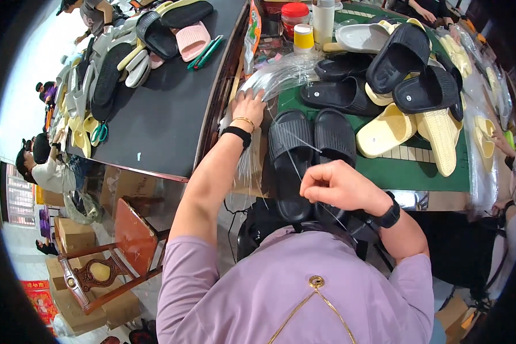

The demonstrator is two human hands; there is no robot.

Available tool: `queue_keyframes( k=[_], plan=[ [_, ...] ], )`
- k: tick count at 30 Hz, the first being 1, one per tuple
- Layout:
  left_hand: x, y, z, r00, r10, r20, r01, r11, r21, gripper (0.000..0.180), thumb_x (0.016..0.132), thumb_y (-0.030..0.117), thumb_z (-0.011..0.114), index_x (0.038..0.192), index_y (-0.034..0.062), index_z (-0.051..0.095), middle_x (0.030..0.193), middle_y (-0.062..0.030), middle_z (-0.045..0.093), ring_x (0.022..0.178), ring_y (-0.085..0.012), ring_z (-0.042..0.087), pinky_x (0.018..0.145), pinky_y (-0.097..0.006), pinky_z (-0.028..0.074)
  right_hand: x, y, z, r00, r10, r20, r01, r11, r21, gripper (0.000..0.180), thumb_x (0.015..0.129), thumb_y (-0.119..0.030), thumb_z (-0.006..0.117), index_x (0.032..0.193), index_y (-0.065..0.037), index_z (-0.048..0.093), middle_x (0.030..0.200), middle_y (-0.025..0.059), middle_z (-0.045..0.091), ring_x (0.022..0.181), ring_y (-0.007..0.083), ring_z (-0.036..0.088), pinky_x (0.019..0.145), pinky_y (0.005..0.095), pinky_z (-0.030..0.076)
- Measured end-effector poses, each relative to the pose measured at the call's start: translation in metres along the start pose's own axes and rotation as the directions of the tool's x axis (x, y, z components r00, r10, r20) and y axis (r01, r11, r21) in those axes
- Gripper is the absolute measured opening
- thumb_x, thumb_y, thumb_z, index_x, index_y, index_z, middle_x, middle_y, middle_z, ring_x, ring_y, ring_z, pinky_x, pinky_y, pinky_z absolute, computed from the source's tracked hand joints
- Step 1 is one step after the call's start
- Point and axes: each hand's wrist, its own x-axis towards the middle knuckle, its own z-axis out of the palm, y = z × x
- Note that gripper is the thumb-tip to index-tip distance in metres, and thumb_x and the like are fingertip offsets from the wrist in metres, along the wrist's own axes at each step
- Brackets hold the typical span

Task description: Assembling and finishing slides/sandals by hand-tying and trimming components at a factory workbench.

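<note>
My left hand (249, 109) lies on a bundle of thin clear plastic strands (286, 69) at the table's left edge, fingers stretched over it and slightly apart. My right hand (341, 184) is closed in a pinch above the near end of a pair of black slide slippers. A thin clear strand (295, 166) runs to its fingertips, though the grip itself is partly hidden. Of the pair, the left slipper (291, 160) and the right slipper (333, 135) lie side by side, toes toward me, reaching over the table's near edge.
Loose black slippers (398, 57) and cream slippers (387, 131) pile up on the green mat (424, 171). Behind stand a red-lidded jar (295, 17) and a white bottle (323, 26). A dark table (166, 109) at left bears more slippers and scissors (99, 133). Other people work around.
</note>
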Motion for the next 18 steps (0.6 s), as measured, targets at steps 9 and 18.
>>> queue_keyframes(
  k=[9,18],
  plan=[
    [0.009,-0.004,-0.011,0.999,-0.042,0.031,0.044,0.996,-0.072,0.053,0.092,0.032,0.057,0.141,0.0219,0.042,0.138,-0.0118,0.047,0.13,-0.0357,0.04,0.103,-0.051,0.038,-0.031,-0.006,-0.011,0.938,-0.149,0.312,0.191,0.976,-0.106,0.008,0.083,-0.008,0.063,0.087,-0.001,0.066,0.077,0.0115,0.067,0.069,0.0249,0.066,0.065,0.0326,0.052],
    [-0.054,0.004,-0.073,0.857,0.469,-0.215,-0.508,0.837,-0.203,0.056,0.071,0.007,0.065,0.126,0.0132,0.057,0.137,-0.0146,0.048,0.132,-0.0374,0.039,0.107,-0.047,0.036,-0.041,0.023,-0.035,0.998,-0.044,0.036,0.05,0.978,-0.201,0.008,0.084,-0.009,0.066,0.088,-0.002,0.068,0.08,0.0061,0.068,0.072,0.0147,0.065,0.065,0.0288,0.051]
  ],
)
